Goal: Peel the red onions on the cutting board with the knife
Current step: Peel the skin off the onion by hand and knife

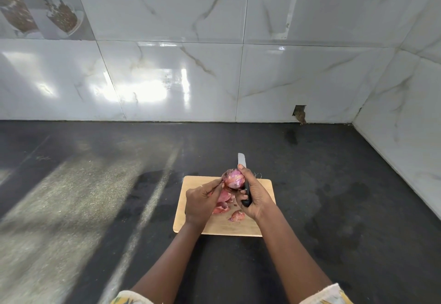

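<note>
Here: dark counter (95,184), wooden cutting board (265,208) on it. Left hand (201,200) pinches loose skin on the red onion (233,179), held above the board. Right hand (256,196) curls round the knife (241,159), thumb bracing the onion. Shed skins (222,207) below. Likely mid-peel. Next: pull flap clear, rotate.

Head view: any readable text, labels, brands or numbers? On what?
No readable text anywhere in this view.
Knife: no brand mark visible on the blade.
Cutting board: plain wood, no stamp.
Red onion: no sticker.
Wall tile, upper left: printed picture only, no lettering.
</note>
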The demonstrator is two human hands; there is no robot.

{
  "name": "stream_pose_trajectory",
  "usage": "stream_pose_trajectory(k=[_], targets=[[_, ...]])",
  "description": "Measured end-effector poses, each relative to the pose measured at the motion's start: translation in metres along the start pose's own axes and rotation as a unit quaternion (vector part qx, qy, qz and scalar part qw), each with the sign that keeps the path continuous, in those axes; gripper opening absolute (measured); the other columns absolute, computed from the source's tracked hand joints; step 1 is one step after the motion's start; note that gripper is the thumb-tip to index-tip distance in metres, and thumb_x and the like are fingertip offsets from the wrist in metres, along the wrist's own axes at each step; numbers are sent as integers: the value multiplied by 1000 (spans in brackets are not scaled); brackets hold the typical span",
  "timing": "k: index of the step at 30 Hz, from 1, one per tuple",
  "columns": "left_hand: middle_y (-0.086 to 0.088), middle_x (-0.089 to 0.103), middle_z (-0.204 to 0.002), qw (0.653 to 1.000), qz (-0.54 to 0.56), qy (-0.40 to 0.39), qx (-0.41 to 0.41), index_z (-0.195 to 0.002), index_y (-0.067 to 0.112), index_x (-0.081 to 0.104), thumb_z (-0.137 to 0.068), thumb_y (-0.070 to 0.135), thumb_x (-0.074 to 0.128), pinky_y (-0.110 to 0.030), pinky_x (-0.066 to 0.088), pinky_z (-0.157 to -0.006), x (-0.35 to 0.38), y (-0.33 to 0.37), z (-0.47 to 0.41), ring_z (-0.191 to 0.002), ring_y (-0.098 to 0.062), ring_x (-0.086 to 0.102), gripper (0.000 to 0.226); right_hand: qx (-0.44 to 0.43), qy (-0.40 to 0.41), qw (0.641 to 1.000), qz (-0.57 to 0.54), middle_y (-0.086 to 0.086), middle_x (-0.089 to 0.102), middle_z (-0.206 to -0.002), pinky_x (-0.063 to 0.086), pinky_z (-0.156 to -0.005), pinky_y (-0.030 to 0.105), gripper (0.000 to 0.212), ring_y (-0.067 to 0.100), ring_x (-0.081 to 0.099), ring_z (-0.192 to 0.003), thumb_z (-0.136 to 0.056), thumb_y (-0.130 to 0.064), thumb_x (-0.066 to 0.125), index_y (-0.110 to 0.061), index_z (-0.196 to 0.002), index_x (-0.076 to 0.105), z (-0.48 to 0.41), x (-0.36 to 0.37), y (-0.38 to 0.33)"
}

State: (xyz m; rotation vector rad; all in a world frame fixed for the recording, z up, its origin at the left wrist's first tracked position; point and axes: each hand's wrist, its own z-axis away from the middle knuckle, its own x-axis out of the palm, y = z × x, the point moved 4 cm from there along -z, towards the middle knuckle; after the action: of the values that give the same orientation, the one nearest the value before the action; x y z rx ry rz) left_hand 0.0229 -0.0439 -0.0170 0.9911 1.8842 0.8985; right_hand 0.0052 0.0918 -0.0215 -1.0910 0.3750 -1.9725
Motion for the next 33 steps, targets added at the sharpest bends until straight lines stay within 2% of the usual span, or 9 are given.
stream_pose_trajectory(k=[3,7,13,15,20,24,26,30,33], targets=[[3,73,-73,996,-53,38,57,-84,9,75,-78,30,57,-27,52,-59,-2,9,2,-72,-5,65,29,-19,22,999,31,5,54,-68,30,-29,13,39,5,35,-35,-70,-34,81,-9,-91,59,-2,-1,0],[1,69,-60,993,-105,49,32,-73,11,72,-79,32,55,-32,50,-51,-3,10,-2,-52,-9,61,28,-30,26,998,58,4,54,-65,29,-28,13,34,5,34,-34,-73,-34,79,-10,-87,60,-1,0,0],[-3,72,-75,991,-98,46,-73,-84,7,72,-76,12,70,-24,50,-69,-5,5,-9,-71,-14,66,9,-9,22,997,70,6,55,-67,28,-28,12,29,3,34,-33,-77,-32,76,-10,-86,59,4,-2,-1],[-2,71,-76,990,-99,54,-83,-84,7,71,-76,11,70,-13,42,-67,-9,4,-12,-70,-13,64,9,1,18,997,75,3,57,-60,27,-28,11,26,3,33,-32,-80,-31,73,-10,-84,58,7,-3,-4],[-2,70,-74,989,-77,49,-116,-82,8,69,-77,9,68,-5,36,-63,-12,1,-20,-67,-9,60,5,28,2,995,97,1,53,-50,24,-27,10,28,2,29,-28,-82,-34,70,-11,-78,54,12,-5,-9],[-3,71,-85,983,-104,12,-151,-90,8,70,-82,13,61,-12,38,-70,-8,-10,-20,-79,-15,63,12,35,-7,994,105,0,50,-50,25,-27,9,29,2,29,-29,-82,-34,70,-11,-78,54,14,-6,-10],[-4,72,-95,983,-123,-29,-132,-100,9,70,-84,10,59,-11,38,-75,-6,-11,-19,-88,-15,64,19,34,-5,994,108,2,49,-56,25,-27,9,30,1,30,-29,-80,-35,71,-11,-78,53,12,-8,-9],[5,61,-116,994,-83,-75,-20,-106,15,70,-82,4,60,4,27,-85,-6,1,-14,-107,-6,52,28,17,12,990,142,2,51,-60,27,-28,11,33,2,32,-31,-77,-39,74,-11,-81,57,9,-11,-8],[8,63,-108,991,-52,-93,85,-102,21,71,-78,25,63,-11,38,-92,-7,13,-11,-103,-8,56,26,2,22,986,167,2,52,-59,28,-29,11,33,3,33,-33,-76,-40,75,-12,-81,58,9,-12,-8]])
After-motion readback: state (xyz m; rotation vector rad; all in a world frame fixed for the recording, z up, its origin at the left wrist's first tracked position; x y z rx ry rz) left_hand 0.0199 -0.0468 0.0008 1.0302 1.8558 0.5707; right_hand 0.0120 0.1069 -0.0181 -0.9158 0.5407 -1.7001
